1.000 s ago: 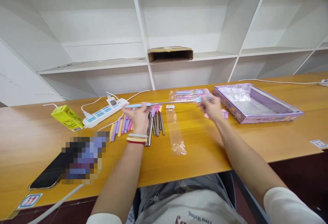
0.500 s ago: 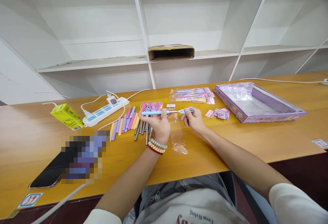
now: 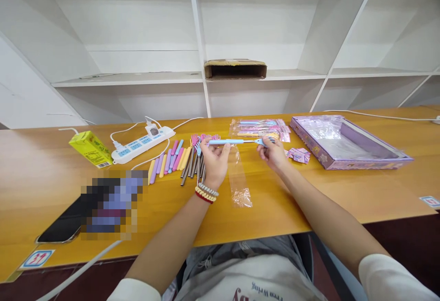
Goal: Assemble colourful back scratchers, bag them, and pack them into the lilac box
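Observation:
A light-blue back scratcher (image 3: 234, 142) with a short bare metal rod lies level between my hands, above the table. Its handle rests in my left hand (image 3: 216, 165), gripped between thumb and fingers. My right hand (image 3: 275, 156) pinches the blue claw-shaped head, which the fingers partly cover. Close behind my left hand lie pink, purple and blue scratcher heads (image 3: 206, 137), with several metal tubes (image 3: 192, 168) in front of them. Coloured handle sleeves (image 3: 168, 161) lie in a row to the left. A clear plastic bag (image 3: 240, 184) lies flat below the scratcher.
Bagged back scratchers (image 3: 257, 129) lie at the back, small printed cards (image 3: 299, 155) to the right. A purple box tray (image 3: 364, 164) holds clear plastic. Leftward are a white power strip (image 3: 144, 145), a yellow drink carton (image 3: 90, 148) and a phone (image 3: 60, 225). An open cardboard box (image 3: 235, 69) sits on the shelf.
The scratcher has shifted right and slightly up, its handle sliding rightward relative to my left hand. My right hand has moved right with the head. The view has shifted slightly.

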The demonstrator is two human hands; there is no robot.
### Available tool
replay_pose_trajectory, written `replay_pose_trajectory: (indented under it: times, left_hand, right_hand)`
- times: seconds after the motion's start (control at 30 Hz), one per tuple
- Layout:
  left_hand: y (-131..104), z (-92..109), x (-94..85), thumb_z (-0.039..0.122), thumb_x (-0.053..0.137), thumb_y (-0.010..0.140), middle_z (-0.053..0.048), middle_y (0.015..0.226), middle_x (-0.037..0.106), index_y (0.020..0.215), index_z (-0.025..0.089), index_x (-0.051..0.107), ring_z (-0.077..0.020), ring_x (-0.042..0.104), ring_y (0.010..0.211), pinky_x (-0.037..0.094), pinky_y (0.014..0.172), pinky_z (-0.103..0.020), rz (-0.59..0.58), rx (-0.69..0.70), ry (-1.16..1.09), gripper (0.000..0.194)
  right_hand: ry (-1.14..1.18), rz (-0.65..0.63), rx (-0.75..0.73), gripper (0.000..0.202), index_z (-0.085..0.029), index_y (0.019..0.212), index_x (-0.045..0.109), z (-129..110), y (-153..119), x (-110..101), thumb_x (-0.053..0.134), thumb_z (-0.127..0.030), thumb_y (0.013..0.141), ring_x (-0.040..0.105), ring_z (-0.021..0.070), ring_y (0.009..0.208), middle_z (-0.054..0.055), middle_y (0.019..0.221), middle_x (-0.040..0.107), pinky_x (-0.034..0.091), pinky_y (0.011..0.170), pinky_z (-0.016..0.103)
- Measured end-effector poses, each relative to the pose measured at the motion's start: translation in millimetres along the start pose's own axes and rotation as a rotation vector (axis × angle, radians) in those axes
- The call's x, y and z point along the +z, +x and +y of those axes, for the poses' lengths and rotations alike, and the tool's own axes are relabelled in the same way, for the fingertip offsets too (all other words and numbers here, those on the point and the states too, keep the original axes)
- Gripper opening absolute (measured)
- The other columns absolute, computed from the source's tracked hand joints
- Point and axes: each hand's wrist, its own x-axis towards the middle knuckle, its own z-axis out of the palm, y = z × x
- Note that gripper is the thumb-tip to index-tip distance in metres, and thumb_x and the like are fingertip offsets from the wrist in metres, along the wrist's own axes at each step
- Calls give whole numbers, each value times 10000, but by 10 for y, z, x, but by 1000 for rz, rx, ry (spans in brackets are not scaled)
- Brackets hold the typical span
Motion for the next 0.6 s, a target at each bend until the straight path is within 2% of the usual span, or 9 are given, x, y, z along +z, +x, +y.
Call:
replay_pose_trajectory:
  times: [0.07,0.13,0.2,0.27,0.4,0.5,0.6]
  left_hand:
    - [39,-9,-79,357,613,751,-10,803,566,962,176,459,-113,594,675,507,655,-263,-107,-2,177,318]
    - [34,5,-137,372,567,784,-14,738,567,861,161,527,-118,562,641,481,634,-263,-281,50,434,228]
    - [-19,35,-149,344,504,830,-34,773,589,877,168,568,-139,559,701,465,697,-284,-454,174,655,194]
    - [-101,66,-115,309,426,873,-59,885,602,966,177,571,-161,566,810,444,779,-300,-562,282,803,218]
    - [-246,85,-7,299,309,913,-84,996,585,1073,187,527,-190,577,878,436,764,-305,-662,276,1068,292]
    - [-293,69,27,309,261,921,-89,932,589,1031,182,522,-206,589,815,432,693,-314,-698,224,1233,310]
    - [-316,46,40,304,240,920,-98,869,588,967,160,522,-227,589,764,425,659,-337,-718,222,1325,319]
  right_hand:
    - [85,100,33,405,-178,666,443,-58,57,-106,701,-486,620,392,55,297,-29,491,560,191,274,175]
    - [158,164,58,402,-178,682,463,-80,76,-156,711,-485,603,346,45,291,-48,465,517,172,277,175]
    - [191,167,58,388,-178,702,495,-62,60,-136,702,-494,614,327,43,306,-61,453,473,187,293,175]
    - [193,124,41,363,-180,699,521,-22,22,-60,682,-499,640,379,58,362,-49,482,471,265,331,183]
    - [254,-5,37,370,-183,644,538,11,-70,106,586,-544,709,535,126,570,16,624,553,430,491,251]
    - [369,-69,62,380,-185,693,574,-32,-114,140,542,-562,723,560,170,631,38,644,562,447,536,306]
    - [477,-35,64,334,-195,732,566,-80,-128,119,567,-528,710,538,165,605,16,594,517,442,553,318]
